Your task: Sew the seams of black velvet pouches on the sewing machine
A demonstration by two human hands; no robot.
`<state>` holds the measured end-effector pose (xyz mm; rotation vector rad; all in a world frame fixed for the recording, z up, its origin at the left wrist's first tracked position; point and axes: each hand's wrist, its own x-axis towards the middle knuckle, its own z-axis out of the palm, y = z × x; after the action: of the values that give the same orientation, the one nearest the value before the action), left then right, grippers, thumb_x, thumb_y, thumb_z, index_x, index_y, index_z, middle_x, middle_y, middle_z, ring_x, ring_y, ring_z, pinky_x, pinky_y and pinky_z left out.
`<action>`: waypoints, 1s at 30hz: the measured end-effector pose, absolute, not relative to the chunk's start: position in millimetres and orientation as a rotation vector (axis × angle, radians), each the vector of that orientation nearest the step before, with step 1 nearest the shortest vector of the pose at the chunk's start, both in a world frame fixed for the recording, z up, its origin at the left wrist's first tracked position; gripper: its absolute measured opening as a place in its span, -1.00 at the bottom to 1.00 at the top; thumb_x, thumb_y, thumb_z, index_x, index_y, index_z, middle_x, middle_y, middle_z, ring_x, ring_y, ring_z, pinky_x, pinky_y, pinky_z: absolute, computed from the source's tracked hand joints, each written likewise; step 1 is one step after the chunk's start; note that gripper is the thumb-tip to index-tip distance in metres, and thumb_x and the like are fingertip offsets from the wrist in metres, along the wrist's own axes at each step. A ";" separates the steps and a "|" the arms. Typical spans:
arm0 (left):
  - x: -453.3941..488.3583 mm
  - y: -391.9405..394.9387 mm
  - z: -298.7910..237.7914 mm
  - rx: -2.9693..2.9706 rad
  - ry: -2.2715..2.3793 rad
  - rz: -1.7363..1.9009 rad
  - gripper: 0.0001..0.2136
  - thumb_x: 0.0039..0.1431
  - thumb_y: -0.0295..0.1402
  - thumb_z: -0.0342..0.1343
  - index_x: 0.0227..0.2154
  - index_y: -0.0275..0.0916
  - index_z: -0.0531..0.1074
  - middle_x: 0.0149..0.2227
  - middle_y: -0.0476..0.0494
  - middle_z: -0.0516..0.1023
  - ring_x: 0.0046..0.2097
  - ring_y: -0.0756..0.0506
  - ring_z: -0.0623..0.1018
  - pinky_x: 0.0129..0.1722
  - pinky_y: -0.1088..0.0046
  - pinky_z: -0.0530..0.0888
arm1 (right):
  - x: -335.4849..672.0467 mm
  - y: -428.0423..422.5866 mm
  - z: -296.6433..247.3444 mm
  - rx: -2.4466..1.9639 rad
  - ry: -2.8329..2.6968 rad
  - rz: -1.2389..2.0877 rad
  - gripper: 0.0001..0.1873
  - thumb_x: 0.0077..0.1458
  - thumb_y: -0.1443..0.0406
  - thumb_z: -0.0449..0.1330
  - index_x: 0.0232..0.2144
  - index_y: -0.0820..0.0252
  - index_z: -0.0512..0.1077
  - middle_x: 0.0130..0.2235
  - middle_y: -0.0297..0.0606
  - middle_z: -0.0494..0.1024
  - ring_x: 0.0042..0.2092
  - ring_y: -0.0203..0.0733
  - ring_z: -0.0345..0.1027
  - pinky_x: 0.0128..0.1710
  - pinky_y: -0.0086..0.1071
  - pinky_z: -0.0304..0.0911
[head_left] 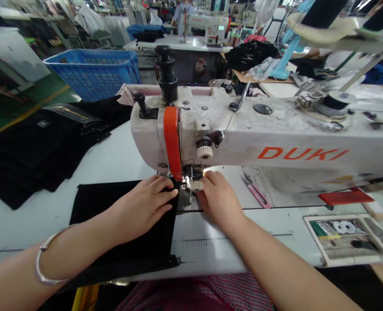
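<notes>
One black cloth piece (146, 242) lies from the tabletop's (207, 259) front edge back under the left hand (152, 201), fingers loosely spread, gripping nothing. Right hand (219, 198) curled, right of the cloth; hold hidden, cannot tell. Judgement: keep cloth flat, fingertips clear of the sewing machine's (236, 125) needle.

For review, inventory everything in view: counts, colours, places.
Sewing machine: one, whitish, centre to right
Flat cloth: one, black, left of centre
Cloth pile: one, black, far left
Worktable: one, pale, beneath
Snips: one, pink, right of centre
Tray: one, pale, lower right
Basket: one, blue, upper left
Thread cones: two, black, upper right
Far machine: one, white, top centre
Co-worker: one, striped top, background
Bracelet: one, silver, lower left
Rest: too blurred to count
Left hand: one, bare, on flat cloth
Right hand: one, bare, centre
</notes>
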<state>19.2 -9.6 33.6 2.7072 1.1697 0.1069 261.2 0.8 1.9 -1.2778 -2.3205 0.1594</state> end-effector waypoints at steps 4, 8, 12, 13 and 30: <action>24.0 -27.4 20.4 2.705 1.218 0.339 -0.64 0.40 -0.38 -0.07 0.17 -0.31 0.40 0.21 -0.27 0.42 0.23 -0.22 0.41 0.25 0.09 0.40 | 262.3 -6.9 -1.5 -1.027 -2.417 0.151 -0.80 0.33 0.41 0.07 -0.16 0.22 0.50 -0.19 -0.16 0.54 -0.13 -0.05 0.28 -0.08 -0.19 0.26; 38.7 -41.3 14.7 2.715 1.317 0.471 -0.67 0.39 -0.44 -0.08 0.11 -0.40 0.43 0.16 -0.30 0.47 0.21 -0.21 0.43 0.25 0.17 0.41 | 261.2 -17.6 -2.4 -0.806 -2.525 0.225 -0.69 0.34 0.43 0.02 0.04 0.27 0.45 -0.09 -0.14 0.55 -0.03 -0.06 0.33 -0.01 -0.17 0.29; 48.9 -41.5 13.9 2.812 1.316 0.477 -0.68 0.39 -0.47 -0.12 0.04 -0.45 0.46 0.12 -0.34 0.50 0.23 -0.23 0.41 0.27 0.18 0.38 | 257.4 -19.4 -4.6 -0.821 -2.516 0.258 -0.71 0.33 0.43 0.03 0.01 0.31 0.47 -0.11 -0.12 0.56 -0.02 -0.04 0.35 0.00 -0.17 0.31; 49.0 -38.2 13.1 2.824 1.307 0.479 -0.69 0.39 -0.47 -0.12 0.03 -0.45 0.46 0.12 -0.34 0.50 0.23 -0.23 0.41 0.27 0.19 0.38 | 256.6 -18.6 -5.8 -0.826 -2.510 0.258 -0.71 0.33 0.43 0.03 0.00 0.32 0.47 -0.12 -0.11 0.56 -0.02 -0.03 0.35 0.00 -0.17 0.31; 38.4 -120.9 28.3 2.755 1.248 0.390 -0.54 0.41 -0.18 -0.02 0.27 -0.27 0.28 0.27 -0.16 0.40 0.25 -0.16 0.43 0.18 0.26 0.50 | 263.2 -101.9 13.8 -1.269 -2.019 0.808 -0.76 0.30 0.32 0.16 -0.45 0.20 0.40 -0.34 -0.27 0.47 -0.23 -0.15 0.28 -0.17 -0.22 0.18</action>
<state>38.4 -120.9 28.3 2.7547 1.2484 0.3897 263.2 -101.9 13.8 -1.2690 -2.0187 0.8076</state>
